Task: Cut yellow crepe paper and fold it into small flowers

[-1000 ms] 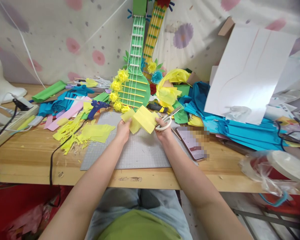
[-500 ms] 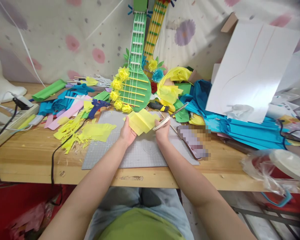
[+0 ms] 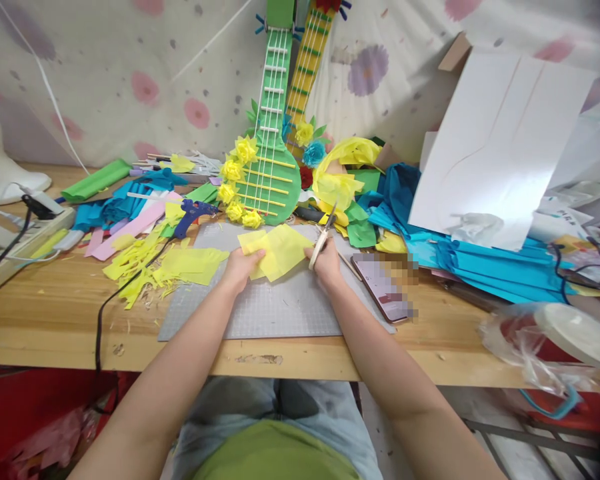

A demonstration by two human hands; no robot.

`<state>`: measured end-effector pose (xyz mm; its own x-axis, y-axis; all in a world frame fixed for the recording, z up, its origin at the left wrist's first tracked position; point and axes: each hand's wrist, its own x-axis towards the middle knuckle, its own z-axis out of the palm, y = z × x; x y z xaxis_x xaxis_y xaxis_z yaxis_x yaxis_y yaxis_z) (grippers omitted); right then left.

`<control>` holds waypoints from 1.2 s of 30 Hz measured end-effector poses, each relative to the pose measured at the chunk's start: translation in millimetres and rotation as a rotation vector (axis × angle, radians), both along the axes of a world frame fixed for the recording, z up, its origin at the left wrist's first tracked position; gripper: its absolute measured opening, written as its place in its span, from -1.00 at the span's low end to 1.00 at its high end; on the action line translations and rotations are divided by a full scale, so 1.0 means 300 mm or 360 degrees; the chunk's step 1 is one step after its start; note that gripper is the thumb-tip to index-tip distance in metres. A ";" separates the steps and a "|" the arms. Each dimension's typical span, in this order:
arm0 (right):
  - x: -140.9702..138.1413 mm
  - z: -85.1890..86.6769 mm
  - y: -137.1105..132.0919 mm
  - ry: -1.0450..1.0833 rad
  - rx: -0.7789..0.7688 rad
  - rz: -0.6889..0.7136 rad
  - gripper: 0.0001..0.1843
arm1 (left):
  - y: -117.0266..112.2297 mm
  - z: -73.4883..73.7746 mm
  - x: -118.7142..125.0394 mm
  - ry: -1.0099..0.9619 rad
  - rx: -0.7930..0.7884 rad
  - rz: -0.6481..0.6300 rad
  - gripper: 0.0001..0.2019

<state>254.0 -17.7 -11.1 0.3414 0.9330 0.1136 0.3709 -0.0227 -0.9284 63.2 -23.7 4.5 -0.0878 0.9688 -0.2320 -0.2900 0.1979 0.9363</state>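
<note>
Yellow crepe paper pieces (image 3: 283, 253) are spread between my two hands, above the grey cutting mat (image 3: 280, 317). My left hand (image 3: 239, 270) is closed on their left side, thumb on top. In my right hand (image 3: 327, 263) sits a pair of scissors (image 3: 319, 247) with pale handles, blades pointing up and away from me. Fingertips of that same hand meet the paper's right corner. Behind the paper leans a green paper lute-like instrument (image 3: 275, 180) with white strings and yellow paper flowers (image 3: 233, 169) along its left side.
A blue glue gun (image 3: 194, 215) lies at the left, by yellow paper scraps (image 3: 193, 265) and a black cord. A phone (image 3: 383, 287) rests at the mat's right edge. Blue crepe paper (image 3: 490, 267) and a white board (image 3: 500, 147) stand farther right.
My left hand has shifted left and down, and the yellow paper is spread wider. The scissors have turned from pointing right to pointing more upward.
</note>
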 end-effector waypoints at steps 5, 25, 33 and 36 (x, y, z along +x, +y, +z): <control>0.036 0.078 -0.016 -0.0074 0.0046 -0.0037 -0.59 | -0.014 0.023 -0.043 0.0205 0.0014 -0.0513 -0.56; -0.025 0.098 -0.007 -0.0156 -0.0049 0.0496 -0.60 | -0.026 0.030 -0.008 0.0005 -0.0123 -0.0635 -0.65; -0.042 0.090 -0.006 -0.0141 -0.0079 0.0321 -0.60 | -0.035 0.048 0.003 -0.0092 -0.0055 -0.0597 -0.63; -0.043 0.087 -0.007 -0.0176 -0.0087 0.0312 -0.61 | -0.034 0.038 0.003 -0.0055 -0.0034 -0.0591 -0.62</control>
